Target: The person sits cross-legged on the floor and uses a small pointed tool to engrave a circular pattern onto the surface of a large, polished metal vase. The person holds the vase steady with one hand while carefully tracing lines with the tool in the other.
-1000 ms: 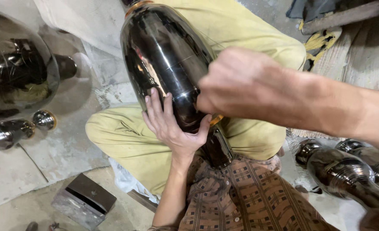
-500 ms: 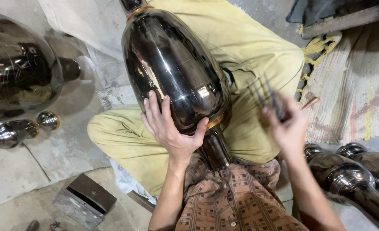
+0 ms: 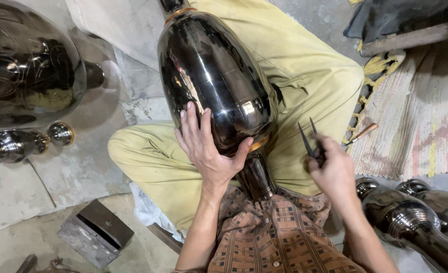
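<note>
The large black polished metal vase (image 3: 214,86) lay tilted across the seated person's lap, its narrow neck (image 3: 256,176) pointing toward the torso and its wide body resting on the yellow trousers (image 3: 305,76). A second ago the right hand had been pressed against the lower side of the vase body. It had since withdrawn to the right and stood clear of the vase. The dark surface was fully exposed on that side, which suggested a pause between passes of tool work rather than contact work.

The left hand (image 3: 208,146) remained flat on the vase. Its fingers (image 3: 191,119) were spread wide over the shoulder and the thumb hooked round near the brass-coloured band (image 3: 259,145) at the neck joint. It steadied the piece and gripped nothing else.

The right hand (image 3: 332,169) was curled closed around a small dark two-pointed tool (image 3: 309,139), resembling a divider or tweezers. The two tips stood slightly apart and pointed upward, away from the vase.

Other polished vessels (image 3: 26,76) lay on the floor to the left, and more (image 3: 416,222) lay to the right. A small wooden-handled tool (image 3: 361,134) rested on the woven mat (image 3: 416,126).
</note>
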